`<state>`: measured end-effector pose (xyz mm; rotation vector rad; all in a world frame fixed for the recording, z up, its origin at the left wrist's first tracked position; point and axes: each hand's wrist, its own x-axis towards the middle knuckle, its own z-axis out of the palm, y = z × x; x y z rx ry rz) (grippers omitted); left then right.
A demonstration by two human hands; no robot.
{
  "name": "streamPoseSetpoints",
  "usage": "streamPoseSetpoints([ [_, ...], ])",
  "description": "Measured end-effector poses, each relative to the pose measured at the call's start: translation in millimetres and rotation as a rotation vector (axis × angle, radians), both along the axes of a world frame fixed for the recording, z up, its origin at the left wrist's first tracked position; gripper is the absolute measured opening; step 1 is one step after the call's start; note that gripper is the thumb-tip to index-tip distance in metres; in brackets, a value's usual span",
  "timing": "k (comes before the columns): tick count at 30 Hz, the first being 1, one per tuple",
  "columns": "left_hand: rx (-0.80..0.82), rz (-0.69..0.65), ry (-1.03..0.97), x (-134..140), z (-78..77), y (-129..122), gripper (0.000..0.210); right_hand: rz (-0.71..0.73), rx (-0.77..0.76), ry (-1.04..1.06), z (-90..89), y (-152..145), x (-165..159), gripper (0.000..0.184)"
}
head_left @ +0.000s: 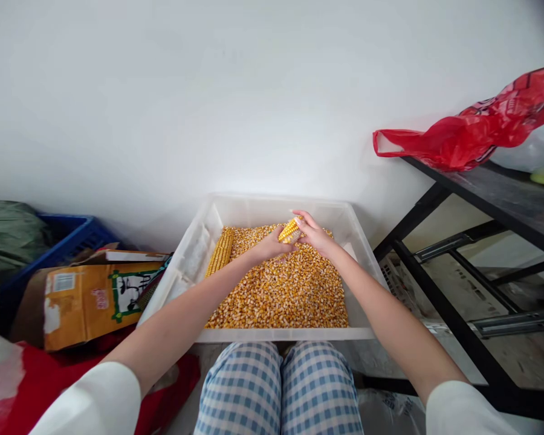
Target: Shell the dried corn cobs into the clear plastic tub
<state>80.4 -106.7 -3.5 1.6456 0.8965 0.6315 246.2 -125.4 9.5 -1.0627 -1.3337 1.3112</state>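
Observation:
A corn cob (pixel 290 230), partly bare of kernels and pale along its lower side, is held up between my two hands over a translucent plastic bin (pixel 272 335). My left hand (pixel 272 243) wraps round its lower left end. At the upper right end, my right hand (pixel 315 234) has its fingers and thumb against the cob. Loose corn kernels (pixel 281 290) cover much of the bin's floor beneath both hands. A fuller yellow cob (pixel 220 252) lies along the left side, on or beside the kernels.
Behind the bin rises a white wall (pixel 272 109). A black-framed table (pixel 480 193) bearing a red plastic bag (pixel 471 136) stands on the right. To the left are a cardboard box (pixel 84 299) and a blue crate (pixel 72 238). My knees (pixel 278 386) are against the near side.

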Motion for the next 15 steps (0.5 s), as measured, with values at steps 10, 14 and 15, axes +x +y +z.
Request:
streamPoseSetpoints([
  [10,-0.156,-0.209,-0.149,-6.3,13.9,-1.5,0.04,0.03,0.027,0.038,3.4,-2.1,-1.3,0.049],
  [14,-0.174,-0.194,-0.145,-6.9,16.8,-3.9,0.044,-0.03,0.004,0.05,2.7,-3.4,-6.4,0.047],
  [15,-0.183,-0.181,-0.137,-5.8,16.1,-4.7,0.044,-0.082,-0.012,0.04,2.0,-3.6,-8.1,0.046],
])
